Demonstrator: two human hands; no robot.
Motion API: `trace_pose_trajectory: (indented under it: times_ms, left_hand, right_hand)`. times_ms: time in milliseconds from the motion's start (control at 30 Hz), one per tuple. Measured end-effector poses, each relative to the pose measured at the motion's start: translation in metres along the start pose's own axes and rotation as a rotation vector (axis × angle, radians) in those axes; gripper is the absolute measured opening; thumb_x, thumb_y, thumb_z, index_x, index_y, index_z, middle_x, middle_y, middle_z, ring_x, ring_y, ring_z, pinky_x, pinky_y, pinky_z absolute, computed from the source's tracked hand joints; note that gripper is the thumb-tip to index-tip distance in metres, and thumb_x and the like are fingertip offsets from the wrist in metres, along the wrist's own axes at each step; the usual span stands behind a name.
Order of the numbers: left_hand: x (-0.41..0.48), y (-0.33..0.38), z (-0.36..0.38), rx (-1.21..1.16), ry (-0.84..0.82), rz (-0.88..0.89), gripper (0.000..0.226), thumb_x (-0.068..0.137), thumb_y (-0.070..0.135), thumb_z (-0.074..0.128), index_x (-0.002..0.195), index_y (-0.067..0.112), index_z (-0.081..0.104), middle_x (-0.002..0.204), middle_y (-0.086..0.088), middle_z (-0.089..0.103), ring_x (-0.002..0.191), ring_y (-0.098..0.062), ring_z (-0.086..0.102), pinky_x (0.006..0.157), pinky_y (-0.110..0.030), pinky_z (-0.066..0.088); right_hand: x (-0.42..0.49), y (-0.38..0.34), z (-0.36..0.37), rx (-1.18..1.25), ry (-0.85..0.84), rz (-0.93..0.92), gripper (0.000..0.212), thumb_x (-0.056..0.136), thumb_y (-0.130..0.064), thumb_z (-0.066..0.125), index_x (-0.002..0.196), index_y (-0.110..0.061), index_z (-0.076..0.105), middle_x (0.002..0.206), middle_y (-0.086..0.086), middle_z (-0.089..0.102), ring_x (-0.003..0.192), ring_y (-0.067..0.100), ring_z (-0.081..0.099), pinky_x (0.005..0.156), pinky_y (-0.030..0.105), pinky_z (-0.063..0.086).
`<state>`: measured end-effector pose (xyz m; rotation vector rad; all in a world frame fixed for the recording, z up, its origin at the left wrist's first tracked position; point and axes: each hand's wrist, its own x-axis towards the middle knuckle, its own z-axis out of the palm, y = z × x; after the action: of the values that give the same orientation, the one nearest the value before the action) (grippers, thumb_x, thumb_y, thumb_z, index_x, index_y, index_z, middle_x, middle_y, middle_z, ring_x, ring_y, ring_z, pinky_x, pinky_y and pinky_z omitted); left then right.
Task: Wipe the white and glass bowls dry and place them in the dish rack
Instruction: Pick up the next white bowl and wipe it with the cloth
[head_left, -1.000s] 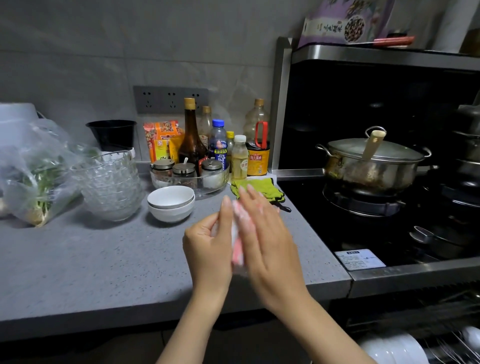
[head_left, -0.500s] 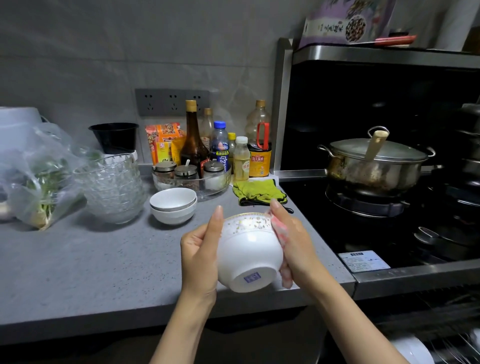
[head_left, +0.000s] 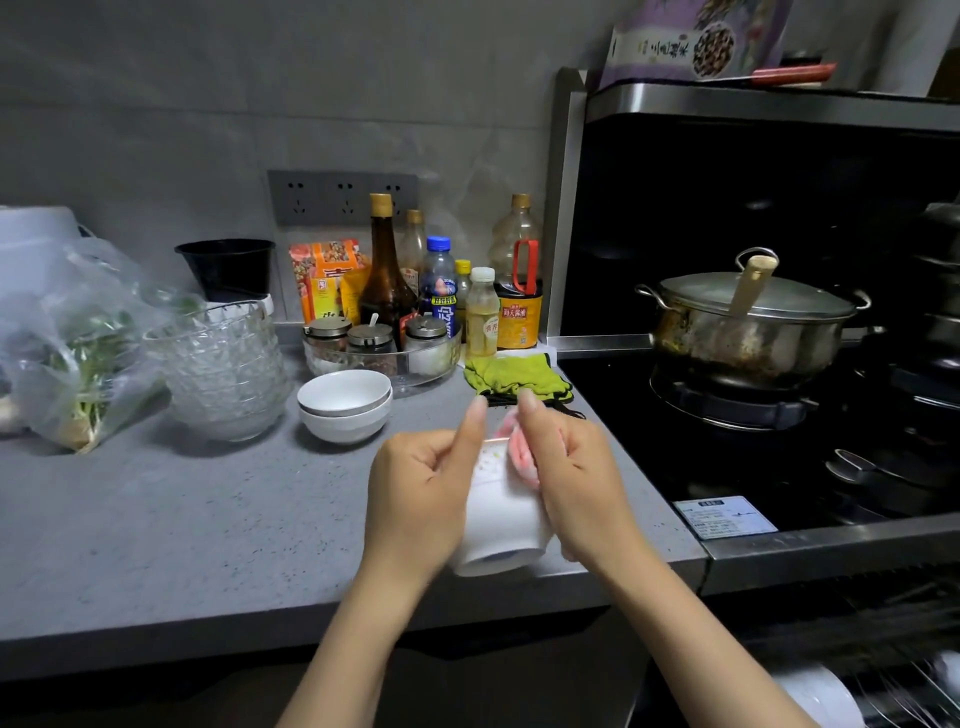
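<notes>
White bowl (head_left: 501, 525) ×1, gripped by left hand (head_left: 421, 493) | right hand (head_left: 576, 478) clutching pink cloth (head_left: 519, 449) ×1 | stacked white bowls (head_left: 344, 405) ×2

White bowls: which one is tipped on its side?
The bowl in the left hand, foot toward the camera, the right hand holding a pink cloth on it. The two stacked bowls stand upright.

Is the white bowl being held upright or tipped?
Tipped: the white bowl is held between left hand and right hand, foot toward the camera, rim away.
</notes>
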<state>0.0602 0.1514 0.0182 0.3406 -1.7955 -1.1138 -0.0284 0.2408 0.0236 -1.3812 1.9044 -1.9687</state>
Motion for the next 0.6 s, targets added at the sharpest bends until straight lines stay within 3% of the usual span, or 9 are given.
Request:
trace_pose_trajectory:
  times_ms: [67,100,133,200,300,400,500,600]
  left_hand:
    - [-0.001,-0.005,0.003,-0.173,0.113,-0.129,0.074,0.081,0.060,0.061,0.048,-0.003,0.041,0.047,-0.011,0.041,0.047,-0.015,0.040,0.050,-0.031,0.028]
    - [0.000,-0.009,0.004,-0.222,0.168,-0.173,0.073,0.081,0.058,0.060,0.049,-0.004,0.041,0.049,-0.012,0.043,0.049,-0.017,0.041,0.053,-0.033,0.030]
    - [0.000,-0.012,0.007,-0.239,0.219,-0.198,0.071,0.081,0.058,0.059,0.048,-0.002,0.040,0.050,-0.011,0.043,0.050,-0.017,0.041,0.054,-0.034,0.030]
    - [-0.002,-0.016,0.013,-0.225,0.279,-0.220,0.071,0.083,0.062,0.058,0.045,0.004,0.042,0.048,-0.008,0.042,0.050,-0.016,0.038,0.055,-0.033,0.031]
    - [-0.009,-0.016,0.023,-0.187,0.305,-0.223,0.067,0.087,0.059,0.048,0.037,0.013,0.045,0.035,0.001,0.039,0.038,-0.012,0.035,0.049,-0.028,0.029]
    - [-0.009,-0.019,0.024,-0.205,0.347,-0.251,0.067,0.090,0.058,0.051,0.044,0.010,0.041,0.047,-0.004,0.042,0.049,-0.016,0.040,0.055,-0.032,0.033]
    - [-0.006,-0.021,0.023,-0.304,0.366,-0.302,0.071,0.089,0.054,0.055,0.061,-0.011,0.044,0.059,-0.012,0.050,0.058,-0.021,0.051,0.058,-0.036,0.038]
    - [-0.005,-0.016,0.024,-0.290,0.376,-0.252,0.063,0.089,0.051,0.054,0.050,0.003,0.047,0.053,-0.006,0.045,0.053,-0.015,0.042,0.056,-0.032,0.034]
  right_hand:
    - [-0.006,0.005,0.003,0.041,0.018,0.051,0.045,0.093,-0.054,0.034,0.086,-0.027,0.070,0.086,-0.013,0.069,0.083,0.001,0.063,0.071,0.024,0.046]
    - [-0.011,0.007,0.007,-0.040,0.017,0.032,0.048,0.092,-0.058,0.029,0.106,-0.031,0.067,0.108,-0.019,0.066,0.103,-0.004,0.059,0.085,0.022,0.046]
    - [-0.017,0.008,0.012,-0.155,0.019,-0.009,0.054,0.092,-0.060,0.024,0.123,-0.034,0.060,0.129,-0.023,0.055,0.122,-0.009,0.046,0.101,0.018,0.037]
    - [-0.026,0.007,0.025,-0.412,0.040,-0.141,0.060,0.096,-0.058,0.017,0.141,-0.031,0.046,0.148,-0.020,0.036,0.139,-0.008,0.023,0.114,0.016,0.014]
    - [-0.026,0.007,0.031,-0.629,0.095,-0.273,0.056,0.100,-0.052,0.014,0.142,-0.030,0.044,0.149,-0.014,0.038,0.142,0.000,0.022,0.115,0.024,0.013]
    - [-0.013,0.012,0.018,-0.293,0.031,-0.089,0.043,0.098,-0.046,0.026,0.126,-0.037,0.057,0.143,-0.027,0.040,0.135,-0.008,0.031,0.115,0.024,0.024]
    - [-0.008,0.018,0.013,0.046,0.033,0.106,0.035,0.094,-0.050,0.027,0.111,-0.048,0.058,0.135,-0.040,0.039,0.131,-0.007,0.038,0.113,0.038,0.032]
    - [-0.019,0.011,0.023,-0.190,0.091,-0.094,0.040,0.098,-0.047,0.026,0.125,-0.041,0.055,0.140,-0.034,0.038,0.135,-0.008,0.031,0.116,0.028,0.024]
